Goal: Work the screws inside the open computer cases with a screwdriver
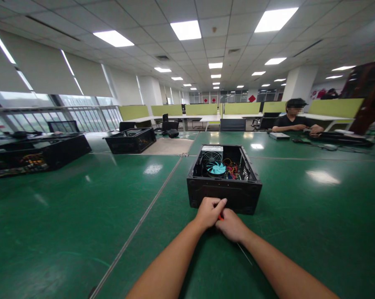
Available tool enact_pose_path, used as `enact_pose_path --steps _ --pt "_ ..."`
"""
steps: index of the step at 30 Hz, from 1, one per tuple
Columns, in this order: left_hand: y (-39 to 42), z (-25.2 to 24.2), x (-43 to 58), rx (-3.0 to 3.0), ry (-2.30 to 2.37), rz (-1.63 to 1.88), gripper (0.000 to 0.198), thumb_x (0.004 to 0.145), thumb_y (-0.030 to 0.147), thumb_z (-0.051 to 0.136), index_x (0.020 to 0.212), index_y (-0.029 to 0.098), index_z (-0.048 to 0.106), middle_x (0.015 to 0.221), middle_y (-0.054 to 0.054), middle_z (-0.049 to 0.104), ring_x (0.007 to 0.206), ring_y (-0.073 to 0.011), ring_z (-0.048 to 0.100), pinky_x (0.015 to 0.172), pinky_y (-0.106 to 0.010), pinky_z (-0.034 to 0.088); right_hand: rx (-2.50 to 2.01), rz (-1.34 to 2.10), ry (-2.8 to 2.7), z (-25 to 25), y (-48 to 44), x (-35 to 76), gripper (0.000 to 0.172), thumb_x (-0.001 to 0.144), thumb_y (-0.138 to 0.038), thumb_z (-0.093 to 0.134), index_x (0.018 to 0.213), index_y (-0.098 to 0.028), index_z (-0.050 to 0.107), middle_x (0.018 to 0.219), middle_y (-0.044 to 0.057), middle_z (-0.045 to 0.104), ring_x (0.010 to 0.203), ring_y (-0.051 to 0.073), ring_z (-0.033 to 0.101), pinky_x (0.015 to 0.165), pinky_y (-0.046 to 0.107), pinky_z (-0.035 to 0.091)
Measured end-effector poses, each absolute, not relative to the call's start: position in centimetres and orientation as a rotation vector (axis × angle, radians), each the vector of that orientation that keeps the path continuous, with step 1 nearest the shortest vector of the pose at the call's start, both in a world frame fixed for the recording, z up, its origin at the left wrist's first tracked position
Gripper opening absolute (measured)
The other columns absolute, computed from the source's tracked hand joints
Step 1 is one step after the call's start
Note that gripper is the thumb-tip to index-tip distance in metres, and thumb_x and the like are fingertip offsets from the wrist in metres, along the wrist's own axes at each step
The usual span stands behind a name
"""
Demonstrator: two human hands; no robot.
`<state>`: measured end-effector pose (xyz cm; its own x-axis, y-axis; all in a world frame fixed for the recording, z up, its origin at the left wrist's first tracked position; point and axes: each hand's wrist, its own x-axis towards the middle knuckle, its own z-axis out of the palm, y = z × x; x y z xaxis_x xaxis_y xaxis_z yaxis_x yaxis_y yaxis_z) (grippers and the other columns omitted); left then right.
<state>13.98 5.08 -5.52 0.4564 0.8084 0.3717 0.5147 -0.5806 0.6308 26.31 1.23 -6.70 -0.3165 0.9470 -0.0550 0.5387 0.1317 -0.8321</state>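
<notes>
A black computer case lies on the green table in front of me, its top side uncovered. Inside it show a turquoise fan, a power supply and red and yellow wires. Against the near panel, my left hand is closed, thumb stretched over the right hand; its grasp is hidden. My right hand, just beside and touching it, is wrapped round a screwdriver with a red handle. The thin metal shaft sticks out below this hand towards me.
Another open black case stands at the back left, near a beige board. Further left lies a larger case with wires. Across the table at the right sits a person, near a white box and cables. A seam crosses the tabletop.
</notes>
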Motion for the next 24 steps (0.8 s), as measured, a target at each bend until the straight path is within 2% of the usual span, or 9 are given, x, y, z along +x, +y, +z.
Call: enact_pose_path --steps 2,5,6,8,10,12,17,22,24 --pt "4.5 -4.1 14.1 2.352 1.104 0.925 0.053 0.100 0.043 0.043 0.055 0.017 0.048 0.049 0.005 0.042 0.047 -0.0108 0.046 0.050 -0.024 0.036 -1.423 1.140 -1.945 -5.9 1.0 26.6 0.022 0.096 -0.035 0.058 0.091 -0.014 0.061 0.073 -0.003 0.060 0.056 0.010 0.055 0.054 0.025 0.048" --pt "3.1 -0.1 14.2 2.506 1.080 0.974 0.044 0.092 0.044 0.055 0.057 0.018 0.053 0.056 0.001 0.054 0.057 -0.0132 0.052 0.059 -0.027 0.039 -1.366 1.188 -2.004 -3.4 0.3 27.5 0.011 0.092 -0.024 0.057 0.088 -0.014 0.060 0.068 -0.004 0.057 0.052 0.010 0.050 0.050 0.023 0.041" --pt "2.7 1.5 14.1 2.548 1.091 1.013 0.037 0.091 0.043 0.056 0.063 0.018 0.057 0.063 0.000 0.059 0.063 -0.0149 0.056 0.065 -0.028 0.041 -1.343 1.182 -2.027 -2.3 -0.1 27.9 0.006 0.089 -0.019 0.057 0.086 -0.014 0.060 0.067 -0.004 0.057 0.053 0.010 0.050 0.050 0.023 0.039" --pt "2.1 4.3 14.0 2.600 1.154 1.106 0.024 0.092 0.039 0.054 0.088 0.018 0.065 0.089 -0.005 0.068 0.085 -0.0201 0.061 0.083 -0.032 0.043 -1.302 1.135 -2.074 0.4 -1.1 28.7 0.002 0.082 -0.015 0.057 0.083 -0.015 0.059 0.068 -0.003 0.058 0.058 0.012 0.050 0.053 0.025 0.037" --pt "1.9 6.0 13.8 2.641 1.227 1.142 0.029 0.094 0.033 0.052 0.117 0.017 0.060 0.115 -0.010 0.065 0.109 -0.0245 0.057 0.100 -0.038 0.038 -1.265 1.066 -2.119 3.4 -2.4 29.8 0.005 0.080 -0.018 0.061 0.084 -0.017 0.058 0.071 -0.004 0.058 0.063 0.013 0.049 0.058 0.025 0.036" --pt "2.0 6.5 13.6 2.701 1.257 1.068 0.038 0.091 0.030 0.057 0.127 0.018 0.056 0.126 -0.010 0.061 0.119 -0.0257 0.053 0.107 -0.041 0.035 -1.189 0.994 -2.166 6.4 -4.0 31.1 0.013 0.081 -0.027 0.066 0.087 -0.019 0.058 0.077 -0.004 0.059 0.069 0.013 0.050 0.064 0.026 0.038" --pt "2.0 5.7 14.2 2.777 1.362 0.867 0.041 0.086 0.028 0.065 0.124 0.014 0.059 0.122 -0.012 0.062 0.115 -0.0270 0.055 0.105 -0.042 0.040 -1.056 0.750 -2.075 11.3 -7.3 34.5 0.020 0.084 -0.038 0.071 0.092 -0.021 0.066 0.085 -0.002 0.066 0.075 0.014 0.059 0.069 0.025 0.045" --pt "-0.3 6.8 15.0 2.788 1.468 0.778 0.034 0.086 0.031 0.065 0.116 0.014 0.063 0.109 -0.012 0.061 0.103 -0.0290 0.059 0.092 -0.044 0.048 -0.981 0.323 -1.704 11.8 -8.2 37.5 0.020 0.078 -0.038 0.078 0.092 -0.026 0.072 0.098 0.002 0.066 0.094 0.020 0.063 0.081 0.029 0.050" --pt "-2.2 7.6 15.1 2.819 1.462 0.707 0.028 0.085 0.031 0.065 0.109 0.016 0.066 0.104 -0.011 0.063 0.096 -0.0286 0.060 0.086 -0.044 0.051 -1.018 0.174 -1.574 11.8 -8.3 38.2 0.023 0.076 -0.040 0.079 0.095 -0.027 0.072 0.101 0.002 0.067 0.094 0.020 0.064 0.080 0.030 0.052"
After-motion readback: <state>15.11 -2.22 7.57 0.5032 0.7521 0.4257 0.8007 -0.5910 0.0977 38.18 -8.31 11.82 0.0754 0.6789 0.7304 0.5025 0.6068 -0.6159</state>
